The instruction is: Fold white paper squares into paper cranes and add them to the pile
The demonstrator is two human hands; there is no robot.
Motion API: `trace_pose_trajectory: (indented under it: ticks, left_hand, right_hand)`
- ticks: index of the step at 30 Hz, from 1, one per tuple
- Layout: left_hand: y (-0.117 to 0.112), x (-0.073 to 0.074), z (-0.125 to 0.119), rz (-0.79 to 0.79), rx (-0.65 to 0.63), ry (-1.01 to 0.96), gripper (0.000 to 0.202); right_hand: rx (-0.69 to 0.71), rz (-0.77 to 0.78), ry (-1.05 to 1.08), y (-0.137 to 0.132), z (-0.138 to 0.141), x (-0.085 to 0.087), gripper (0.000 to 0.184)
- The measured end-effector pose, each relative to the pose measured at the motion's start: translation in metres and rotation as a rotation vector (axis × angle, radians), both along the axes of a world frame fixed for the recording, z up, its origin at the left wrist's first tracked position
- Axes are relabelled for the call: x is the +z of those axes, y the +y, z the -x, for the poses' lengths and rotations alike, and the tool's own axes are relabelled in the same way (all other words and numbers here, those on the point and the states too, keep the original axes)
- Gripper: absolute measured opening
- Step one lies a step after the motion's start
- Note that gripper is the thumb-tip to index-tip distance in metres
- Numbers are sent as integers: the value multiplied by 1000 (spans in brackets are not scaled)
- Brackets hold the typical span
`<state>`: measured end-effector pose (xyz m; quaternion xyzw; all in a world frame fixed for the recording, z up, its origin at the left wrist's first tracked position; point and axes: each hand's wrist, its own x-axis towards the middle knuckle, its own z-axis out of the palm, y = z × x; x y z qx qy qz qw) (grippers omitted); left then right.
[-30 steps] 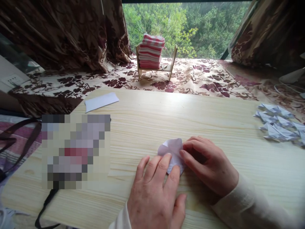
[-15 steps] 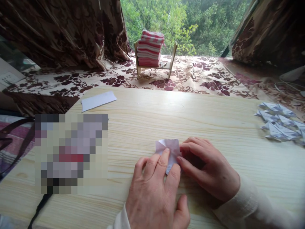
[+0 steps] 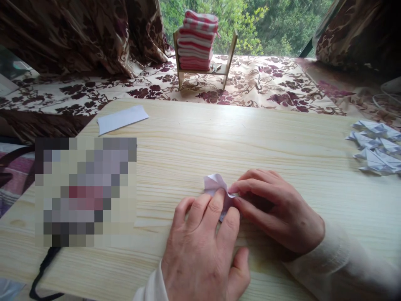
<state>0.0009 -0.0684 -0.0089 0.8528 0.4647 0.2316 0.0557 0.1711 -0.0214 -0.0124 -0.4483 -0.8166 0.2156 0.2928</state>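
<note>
A small square of white paper (image 3: 214, 181) lies on the wooden table in front of me, its upper right part curled up. My left hand (image 3: 203, 242) rests over its lower part, fingers spread and the fingertips pressing it down. From the right, my right hand (image 3: 275, 213) pinches the paper's right edge between thumb and fingers and bends it up and inward. Much of the sheet's lower part is hidden beneath the left fingers.
Several folded white paper pieces (image 3: 376, 146) stand together at the table's right edge. A white paper strip (image 3: 122, 119) lies at the far left. A blurred-out object (image 3: 87, 192) with a black strap is on the left. Behind the table, a small rack (image 3: 232, 58) holds folded pink-and-white cloths (image 3: 196, 46).
My right fingers have taken hold of the paper's right edge and curled it up toward the left; before, the sheet lay nearly flat. My left hand stays pressed on it. The view has tilted slightly.
</note>
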Motion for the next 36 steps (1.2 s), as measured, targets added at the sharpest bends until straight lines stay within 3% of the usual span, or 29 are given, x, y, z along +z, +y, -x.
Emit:
trace_pose_trajectory:
  ticks: [5, 12, 17, 30, 36]
  left_hand:
    - [-6, 6, 10, 45, -29, 6, 32]
    - [10, 19, 38, -30, 169, 1, 22]
    - [24, 14, 28, 21, 242, 21, 16]
    - [36, 10, 5, 77, 112, -22, 8]
    - [33, 11, 11, 60, 60, -43, 11]
  right_hand:
    - [-26, -104, -48, -1, -1, -6, 9]
    - [-54, -193, -58, -2, 0, -10, 9]
    - [-49, -237, -49, -2, 1, -11, 11]
    - [-15, -337, -127, -7, 2, -7, 16]
    - [40, -407, -204, -8, 3, -6, 23]
